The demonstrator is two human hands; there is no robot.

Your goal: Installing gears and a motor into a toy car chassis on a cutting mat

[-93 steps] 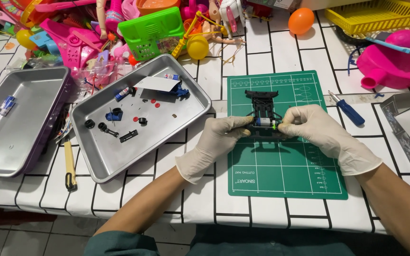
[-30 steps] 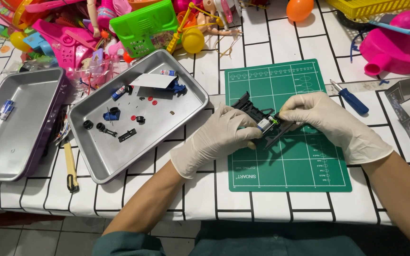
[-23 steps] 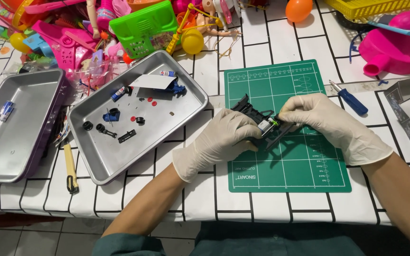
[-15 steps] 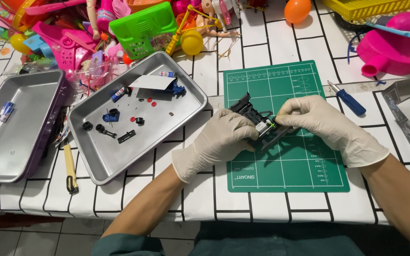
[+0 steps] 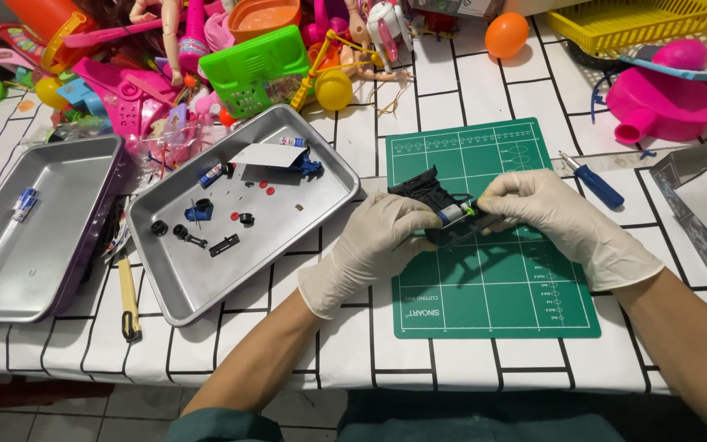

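— How far along does it look?
— The black toy chassis [image 5: 435, 209], centre frame over the green cutting mat [image 5: 493, 286], is stripped; wheels and small parts lie in the metal tray [image 5: 321, 205].
— And the hands?
— Left hand [image 5: 378, 245] grips the chassis; right hand [image 5: 550, 217] pinches its small motor [image 5: 454, 214]

Your hands, left [image 5: 374, 245] and right [image 5: 562, 221], wear cream-white gloves around a black toy chassis [image 5: 435, 209] over the green cutting mat [image 5: 493, 286] with its pale grid. Left of that mat, silver trays [image 5: 206, 278]; under everything, a white tablecloth [image 5: 353, 344] lined black.
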